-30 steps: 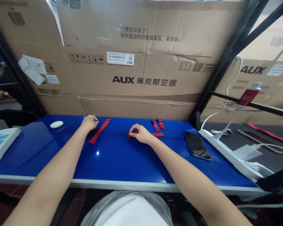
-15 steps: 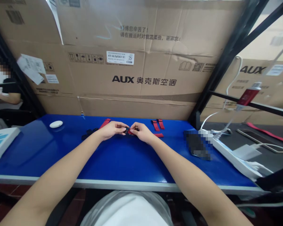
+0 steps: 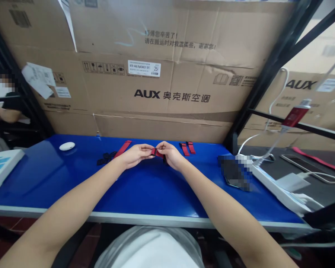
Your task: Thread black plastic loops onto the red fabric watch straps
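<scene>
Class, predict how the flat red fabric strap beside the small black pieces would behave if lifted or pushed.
The flat red fabric strap would probably droop, as it looks thin. Its narrow band suggests little weight. Lying flat on the glossy blue tabletop, it would likely slide, not roll.

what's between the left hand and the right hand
In the head view, a red strap with a small black piece, pinched by both left hand and right hand.

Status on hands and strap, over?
Left hand, right hand: both pinching red strap. Black buckle on strap, between hands. Black parts beyond left forearm, seemingly not in the way.
</scene>
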A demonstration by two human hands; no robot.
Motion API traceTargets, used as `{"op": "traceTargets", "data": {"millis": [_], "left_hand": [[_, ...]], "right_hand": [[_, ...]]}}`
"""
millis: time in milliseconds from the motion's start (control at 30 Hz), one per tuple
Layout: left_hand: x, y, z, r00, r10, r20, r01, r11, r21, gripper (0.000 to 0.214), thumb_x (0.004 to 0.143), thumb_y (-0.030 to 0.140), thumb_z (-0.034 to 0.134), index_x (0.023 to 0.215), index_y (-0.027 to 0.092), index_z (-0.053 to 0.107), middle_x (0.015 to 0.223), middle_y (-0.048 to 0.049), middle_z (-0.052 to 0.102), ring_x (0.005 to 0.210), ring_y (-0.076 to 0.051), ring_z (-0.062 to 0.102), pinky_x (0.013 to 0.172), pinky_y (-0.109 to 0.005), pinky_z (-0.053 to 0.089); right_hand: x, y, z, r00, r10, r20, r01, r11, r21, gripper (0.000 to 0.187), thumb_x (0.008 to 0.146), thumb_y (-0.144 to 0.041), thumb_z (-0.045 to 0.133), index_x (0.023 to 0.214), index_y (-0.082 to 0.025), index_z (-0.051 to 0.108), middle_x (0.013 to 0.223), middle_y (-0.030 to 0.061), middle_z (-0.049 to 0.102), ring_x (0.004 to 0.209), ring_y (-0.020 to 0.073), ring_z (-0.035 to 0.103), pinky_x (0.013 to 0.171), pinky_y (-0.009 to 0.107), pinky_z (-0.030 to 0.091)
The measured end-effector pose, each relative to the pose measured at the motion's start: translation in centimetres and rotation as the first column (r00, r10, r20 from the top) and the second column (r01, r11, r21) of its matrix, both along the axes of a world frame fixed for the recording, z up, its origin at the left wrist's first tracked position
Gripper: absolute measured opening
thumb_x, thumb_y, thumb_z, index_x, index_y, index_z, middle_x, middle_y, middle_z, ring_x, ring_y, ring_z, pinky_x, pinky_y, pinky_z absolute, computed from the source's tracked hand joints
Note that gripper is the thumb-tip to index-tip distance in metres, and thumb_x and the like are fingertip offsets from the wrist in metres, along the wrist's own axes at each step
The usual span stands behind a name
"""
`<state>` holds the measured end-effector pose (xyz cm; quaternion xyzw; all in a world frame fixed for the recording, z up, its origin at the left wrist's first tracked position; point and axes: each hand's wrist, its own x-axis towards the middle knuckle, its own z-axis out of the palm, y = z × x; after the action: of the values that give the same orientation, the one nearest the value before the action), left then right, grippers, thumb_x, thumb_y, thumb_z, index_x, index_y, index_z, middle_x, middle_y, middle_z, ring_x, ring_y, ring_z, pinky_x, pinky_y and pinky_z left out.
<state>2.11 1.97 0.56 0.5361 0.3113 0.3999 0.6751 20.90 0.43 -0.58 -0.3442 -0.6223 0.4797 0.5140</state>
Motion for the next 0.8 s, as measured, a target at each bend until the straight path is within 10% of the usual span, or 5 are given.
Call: {"op": "traceTargets", "data": {"millis": [233,567,800], "left_hand": [[0.6,-0.5,-0.4,0.999,0.006,-0.039,-0.005,1.0,0.024,0.024,0.065,0.004,0.076,0.085,0.012,0.065,0.076,-0.0032,0.068,0.078,-0.016,0.068,0.084,-0.033,0.055],[1.2,-0.7,-0.4,0.833,0.334,-0.442,-0.053,0.841,0.538,0.022,0.069,0.007,0.064,0.089,0.012,0.07,0.077,-0.0062,0.073,0.068,-0.018,0.069,0.066,-0.027,0.057],[1.4,-0.9,-0.4,0.856,0.329,-0.4,-0.076,0.843,0.532,0.02,0.069,0.008,0.065,0.087,0.013,0.071,0.076,-0.0061,0.073,0.066,-0.018,0.07,0.066,-0.029,0.058]], "right_hand": [[-0.4,-0.5,0.0,0.999,0.013,0.046,-0.014,1.0,0.026,0.018,0.069,-0.032,0.065,0.078,-0.019,0.056,0.081,0.0005,0.058,0.078,0.0155,0.054,0.076,0.029,0.043],[0.6,0.1,0.1,0.857,-0.229,0.461,0.141,0.966,0.217,0.007,0.07,-0.022,0.058,0.066,-0.016,0.056,0.08,0.0003,0.053,0.065,0.0108,0.049,0.063,0.025,0.04],[0.1,-0.3,0.0,0.877,-0.218,0.428,0.182,0.975,0.126,0.009,0.071,-0.017,0.059,0.068,-0.018,0.05,0.06,-0.0025,0.055,0.052,0.0104,0.053,0.05,0.022,0.04]]}}
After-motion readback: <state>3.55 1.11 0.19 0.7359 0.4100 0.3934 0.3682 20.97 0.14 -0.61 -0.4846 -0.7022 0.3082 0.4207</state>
